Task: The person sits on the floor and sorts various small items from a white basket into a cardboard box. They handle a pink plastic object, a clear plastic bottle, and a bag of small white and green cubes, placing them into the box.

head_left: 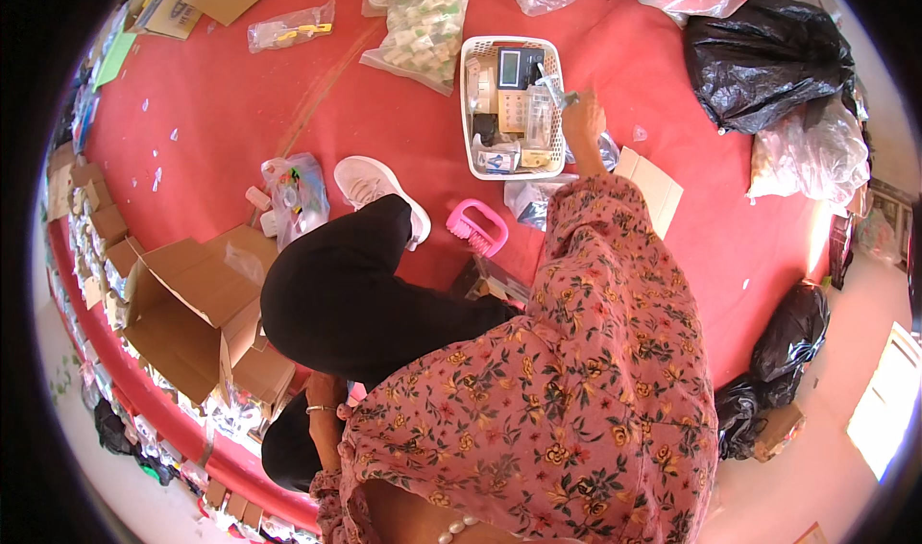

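Note:
My right hand [583,120] is stretched forward to the right rim of a white plastic basket [465,112]. Its fingers are closed round a small grey-blue tool [551,87] whose kind I cannot make out, its end over the basket. Inside the basket lie a dark calculator [520,68], a clear plastic container [539,117] and several small packets. My left hand [327,388] is down by my bent black-clad leg, a bracelet at its wrist; its fingers are hidden. Nearer to me, a pink scrubbing brush [477,227] lies on the red floor covering, beside my white shoe [370,184].
An open cardboard box [182,304] stands left of my leg. Bags of small parts [418,30] and a bag with yellow items [293,29] lie at the far side. Black plastic bags [768,64] fill the far right. A cardboard flap [653,184] lies beside my right forearm.

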Available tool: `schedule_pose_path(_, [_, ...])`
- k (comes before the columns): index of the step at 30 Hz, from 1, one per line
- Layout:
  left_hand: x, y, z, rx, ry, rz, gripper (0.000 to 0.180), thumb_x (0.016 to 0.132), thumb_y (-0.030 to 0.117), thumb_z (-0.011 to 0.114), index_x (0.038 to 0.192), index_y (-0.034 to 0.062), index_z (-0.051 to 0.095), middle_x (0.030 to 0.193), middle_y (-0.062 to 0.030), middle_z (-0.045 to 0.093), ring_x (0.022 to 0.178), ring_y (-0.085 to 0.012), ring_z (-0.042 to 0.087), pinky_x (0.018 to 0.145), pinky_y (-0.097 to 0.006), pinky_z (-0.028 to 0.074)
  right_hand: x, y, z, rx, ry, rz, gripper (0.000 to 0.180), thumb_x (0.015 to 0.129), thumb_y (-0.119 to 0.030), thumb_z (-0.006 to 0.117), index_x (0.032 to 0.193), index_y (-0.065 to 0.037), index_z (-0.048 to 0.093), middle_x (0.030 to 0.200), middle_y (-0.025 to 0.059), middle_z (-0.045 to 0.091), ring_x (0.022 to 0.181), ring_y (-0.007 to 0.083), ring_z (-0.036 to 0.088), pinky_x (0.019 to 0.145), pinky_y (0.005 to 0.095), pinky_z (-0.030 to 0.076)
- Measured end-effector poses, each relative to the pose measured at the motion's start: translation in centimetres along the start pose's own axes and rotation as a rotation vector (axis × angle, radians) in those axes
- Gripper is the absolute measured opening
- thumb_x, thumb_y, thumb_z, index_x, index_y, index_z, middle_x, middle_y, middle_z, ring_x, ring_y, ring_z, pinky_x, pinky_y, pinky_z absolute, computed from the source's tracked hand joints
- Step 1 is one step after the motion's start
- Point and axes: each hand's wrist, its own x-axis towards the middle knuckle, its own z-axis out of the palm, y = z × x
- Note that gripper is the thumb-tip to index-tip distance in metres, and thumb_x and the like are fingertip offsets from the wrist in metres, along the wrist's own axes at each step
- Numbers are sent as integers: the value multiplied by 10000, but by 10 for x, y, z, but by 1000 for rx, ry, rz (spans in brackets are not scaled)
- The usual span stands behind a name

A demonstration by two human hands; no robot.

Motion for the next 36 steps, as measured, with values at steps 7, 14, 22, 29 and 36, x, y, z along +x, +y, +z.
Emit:
schedule_pose_path(7, [-16,-1,11,-20,15,-19,344,806,189,481,1120,49,489,1049,-229,537,941,-406,518,761,-455,444,-13,-4,22,45,8,61,222,788,-204,535,920,-33,484,809,186,622,793,353,612,669,437,484])
schedule_pose_path(14, [-10,3,15,-14,7,25,340,805,188,482,1117,51,492,1044,-227,538,936,-404,520,758,-454,445,10,-5,32,-201,-39,40,170,833,-175,460,939,-49,504,833,173,629,795,326,625,682,421,483])
schedule_pose_path(22, [16,6,16,-3,30,93,336,805,186,484,1113,52,495,1039,-224,539,931,-402,521,754,-452,446,-7,24,26,-166,-49,59,212,764,-197,504,864,-45,612,878,200,624,838,342,612,686,440,469])
schedule_pose_path(29, [21,13,17,-5,30,110,332,804,184,485,1110,53,497,1033,-222,540,926,-400,523,751,-451,447,-54,26,20,-72,-83,171,270,755,-243,501,855,-16,606,879,234,609,829,374,595,710,458,449])
schedule_pose_path(36, [25,14,14,-3,31,130,329,804,183,486,1106,55,500,1028,-219,541,922,-398,525,747,-450,447,-69,39,38,-175,-214,120,354,782,-322,492,889,-7,609,908,203,620,854,353,598,723,453,449])
